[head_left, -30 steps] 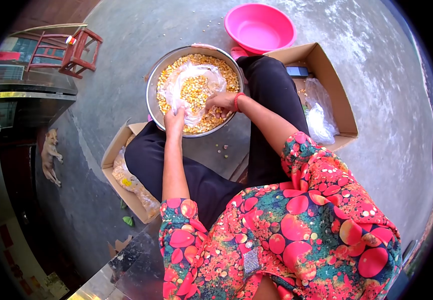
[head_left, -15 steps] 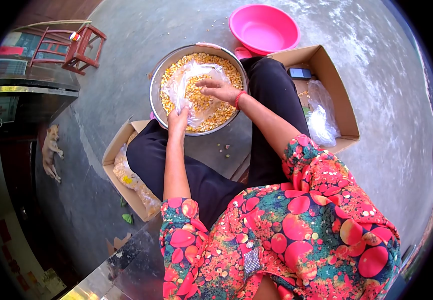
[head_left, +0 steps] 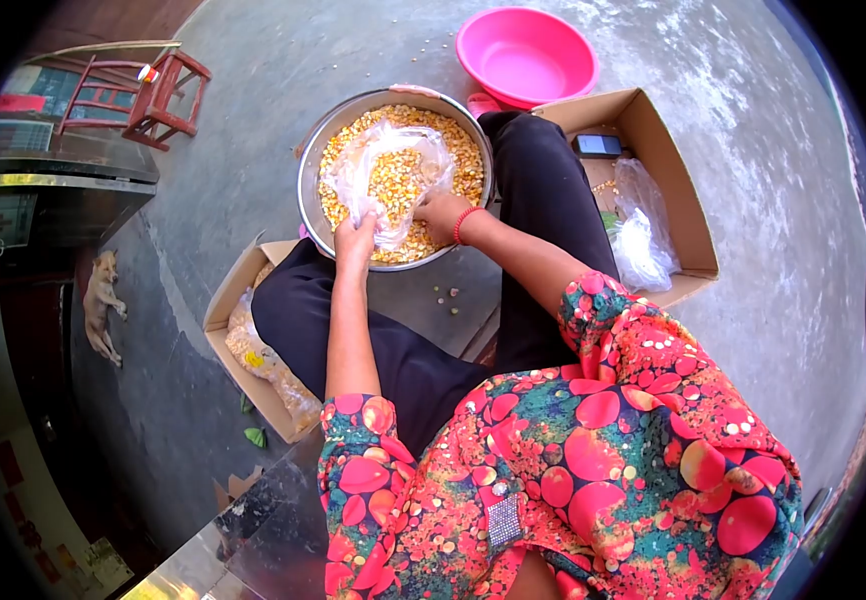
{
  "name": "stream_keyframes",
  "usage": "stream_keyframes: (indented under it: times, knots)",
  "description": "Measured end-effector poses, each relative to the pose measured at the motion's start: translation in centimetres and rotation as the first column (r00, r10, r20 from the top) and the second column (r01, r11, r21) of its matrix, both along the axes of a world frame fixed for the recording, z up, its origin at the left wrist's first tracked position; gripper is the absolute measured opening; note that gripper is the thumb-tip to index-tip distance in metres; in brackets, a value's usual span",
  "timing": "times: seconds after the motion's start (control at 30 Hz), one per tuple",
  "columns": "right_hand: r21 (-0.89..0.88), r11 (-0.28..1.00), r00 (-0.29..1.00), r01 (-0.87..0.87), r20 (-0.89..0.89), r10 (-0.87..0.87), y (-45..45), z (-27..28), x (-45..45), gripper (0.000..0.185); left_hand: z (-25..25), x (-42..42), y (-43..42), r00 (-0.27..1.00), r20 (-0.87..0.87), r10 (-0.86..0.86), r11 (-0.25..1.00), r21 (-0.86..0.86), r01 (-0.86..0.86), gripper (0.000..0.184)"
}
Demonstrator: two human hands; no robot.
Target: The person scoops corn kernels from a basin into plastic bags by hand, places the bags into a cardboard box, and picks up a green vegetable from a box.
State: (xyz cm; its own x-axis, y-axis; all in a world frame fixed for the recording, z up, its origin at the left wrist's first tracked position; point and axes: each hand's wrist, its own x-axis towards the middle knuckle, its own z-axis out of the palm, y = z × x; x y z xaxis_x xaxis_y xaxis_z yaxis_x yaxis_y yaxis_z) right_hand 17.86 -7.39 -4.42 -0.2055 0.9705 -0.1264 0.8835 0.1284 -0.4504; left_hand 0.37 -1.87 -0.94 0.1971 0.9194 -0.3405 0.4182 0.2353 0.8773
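A round metal basin (head_left: 305, 199) full of yellow corn kernels (head_left: 353, 128) sits in front of my knees. On the corn lies a clear plastic bag (head_left: 353, 190), its mouth spread wide with kernels showing inside. My left hand (head_left: 355, 240) pinches the bag's near edge at the basin's near rim. At the bag's right side, my right hand (head_left: 441, 217) reaches low into the corn, with a red bracelet (head_left: 464, 225) at the wrist. Its fingertips are hidden among kernels and plastic, so I cannot tell whether they grip anything.
A pink tub (head_left: 528, 60) stands beyond the basin. To the right, a cardboard box (head_left: 668, 170) holds a dark phone-like object (head_left: 598, 147) and plastic bags (head_left: 643, 245). Another box (head_left: 218, 312) with a filled bag is at left. A dog (head_left: 103, 305) lies near a red chair (head_left: 158, 105).
My right hand has gone down and slightly right, from spread above the bag to the corn at its right side. The left hand keeps its hold on the bag.
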Motion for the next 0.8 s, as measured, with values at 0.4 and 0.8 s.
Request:
stream_keyframes:
  times: [0.4, 0.8]
  knots:
    - [-0.355, 0.921, 0.974, -0.163, -0.207, 0.092, 1.3, 0.4, 0.7, 0.026, 0.4, 0.3, -0.6, 0.999, 0.030, 0.040, 0.999, -0.033, -0.039, 0.020]
    - [-0.703, 0.689, 0.323, -0.176, -0.703, -0.634, 1.6, 3.6, 3.7, 0.023, -0.5, 0.3, 0.0, 0.999, -0.034, -0.016, 1.000, 0.023, 0.016, 0.022]
